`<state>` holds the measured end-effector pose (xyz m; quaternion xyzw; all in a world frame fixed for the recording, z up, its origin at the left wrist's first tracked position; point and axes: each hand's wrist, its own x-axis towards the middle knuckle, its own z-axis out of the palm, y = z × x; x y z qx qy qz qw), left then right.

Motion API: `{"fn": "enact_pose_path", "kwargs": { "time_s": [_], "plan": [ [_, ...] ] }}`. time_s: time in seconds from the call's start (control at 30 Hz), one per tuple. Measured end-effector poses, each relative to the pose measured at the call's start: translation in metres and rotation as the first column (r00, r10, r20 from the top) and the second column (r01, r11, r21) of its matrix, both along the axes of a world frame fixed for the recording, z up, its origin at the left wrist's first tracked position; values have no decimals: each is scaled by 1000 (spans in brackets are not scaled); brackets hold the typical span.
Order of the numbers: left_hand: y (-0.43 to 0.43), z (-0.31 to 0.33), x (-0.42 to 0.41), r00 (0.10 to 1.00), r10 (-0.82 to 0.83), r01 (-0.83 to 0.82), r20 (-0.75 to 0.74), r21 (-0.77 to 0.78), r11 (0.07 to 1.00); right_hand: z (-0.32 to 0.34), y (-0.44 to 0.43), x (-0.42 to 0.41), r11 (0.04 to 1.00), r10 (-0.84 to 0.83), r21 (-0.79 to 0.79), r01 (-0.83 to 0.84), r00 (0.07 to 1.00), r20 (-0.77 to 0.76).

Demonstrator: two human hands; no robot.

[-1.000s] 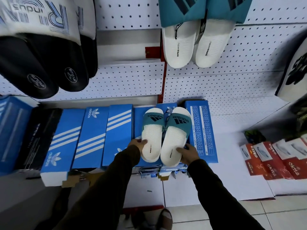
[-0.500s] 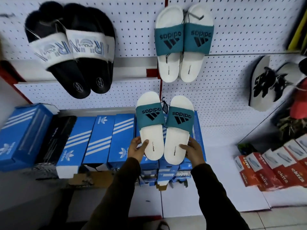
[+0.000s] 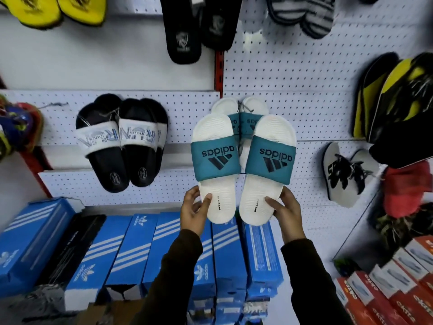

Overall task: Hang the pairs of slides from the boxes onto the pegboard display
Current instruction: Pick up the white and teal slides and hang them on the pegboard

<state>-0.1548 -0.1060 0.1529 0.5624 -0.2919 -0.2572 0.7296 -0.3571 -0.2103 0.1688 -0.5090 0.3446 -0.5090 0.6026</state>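
I hold up a pair of white slides with teal straps against the white pegboard. My left hand grips the heel of the left slide. My right hand grips the heel of the right slide. Both slides point toes up, soles toward the board. Right behind them hangs an identical teal pair, mostly hidden. Below stand several blue shoe boxes in a row.
Black slides with white straps hang to the left. Black slides, grey striped ones and yellow ones hang above. A grey sneaker and yellow-black shoes hang right. Red boxes lie lower right.
Both hands have lifted the teal pair from above the boxes up to the pegboard, now overlapping the pair hanging there. My view has tilted upward.
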Motion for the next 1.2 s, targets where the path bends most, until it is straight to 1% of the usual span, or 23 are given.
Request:
{"fn": "enact_pose_path", "kwargs": {
  "time_s": [0.2,0.33,0.43,0.53,0.63,0.73,0.87,0.97,1.0,1.03,1.07,1.13,1.17,1.2],
  "plan": [
    [-27,58,2,995,5,8,95,-134,991,55,-28,-3,996,-8,-89,14,998,70],
    [-55,91,5,992,20,-1,128,-152,988,84,-59,4,996,-2,-88,7,998,65],
    [-71,93,10,990,39,-28,134,-82,996,88,-77,11,998,19,-57,-18,1000,19],
    [-83,80,14,989,54,-57,140,12,998,78,-90,16,998,52,-20,-53,998,-38],
    [-89,59,15,995,48,-55,87,78,995,58,-98,20,997,74,31,-72,995,-67],
    [-91,40,16,998,49,-54,41,114,992,38,-104,25,997,67,56,-62,993,-97],
    [-94,26,17,999,39,-43,30,133,990,22,-108,30,999,42,24,-39,984,-171],
    [-97,28,17,998,40,-45,52,119,992,21,-104,35,996,-8,-90,-14,973,-232],
    [-98,30,15,996,43,-51,82,99,994,23,-102,37,991,-38,-137,5,971,-238],
    [-99,33,14,986,68,-79,151,65,995,26,-100,39,975,-89,-218,33,964,-252],
    [-99,36,13,960,116,-124,254,16,992,29,-100,41,941,-153,-335,55,950,-273],
    [-102,45,10,845,215,-186,489,-107,977,35,-101,46,811,-264,-584,15,901,-343],
    [-104,51,8,776,234,-180,585,-150,972,38,-102,50,743,-304,-668,-32,874,-380],
    [-108,56,7,712,227,-161,664,-161,974,39,-104,54,689,-342,-720,-80,840,-421]
  ]
}}
